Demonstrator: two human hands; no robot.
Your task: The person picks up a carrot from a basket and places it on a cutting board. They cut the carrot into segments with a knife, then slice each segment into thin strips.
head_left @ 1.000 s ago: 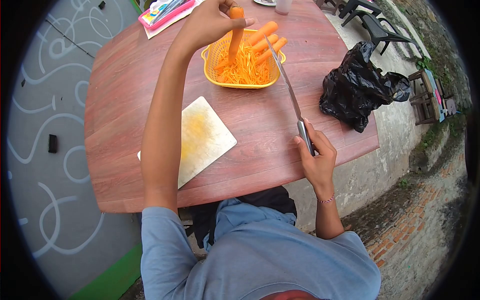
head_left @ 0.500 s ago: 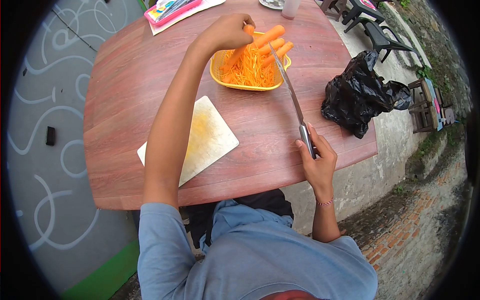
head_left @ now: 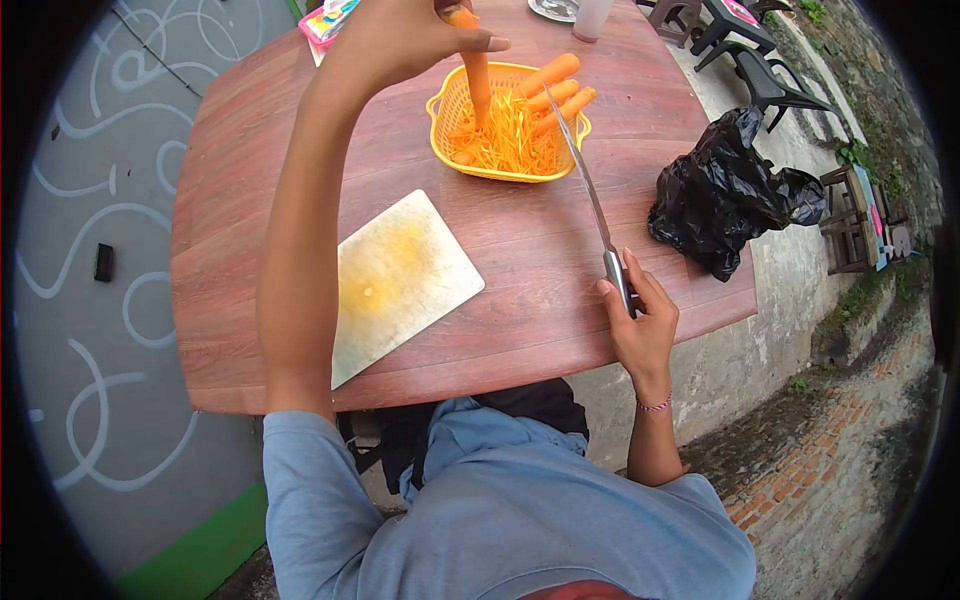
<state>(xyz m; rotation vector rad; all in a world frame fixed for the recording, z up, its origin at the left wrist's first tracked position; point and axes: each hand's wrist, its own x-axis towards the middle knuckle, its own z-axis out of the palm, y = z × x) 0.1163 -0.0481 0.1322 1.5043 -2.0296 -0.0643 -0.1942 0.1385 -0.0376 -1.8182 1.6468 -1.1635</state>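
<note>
My left hand grips a peeled carrot by its upper end, holding it upright over the yellow basket. The carrot's lower tip reaches the basket's contents. Shredded carrot fills much of the basket, and several whole peeled carrots lean at its right side. In my right hand is a kitchen knife, held by its handle, with the blade pointing away toward the basket's right edge. A white cutting board, stained yellow-orange, lies on the table, partly hidden behind my left forearm.
A black plastic bag sits at the right edge of the wooden table. Far back are a pink tray, a metal plate and a translucent cup. Dark plastic stools stand beyond the table.
My left hand has lifted the carrot out of the basket's left side, moving up and left. The right hand with the knife has barely moved.
</note>
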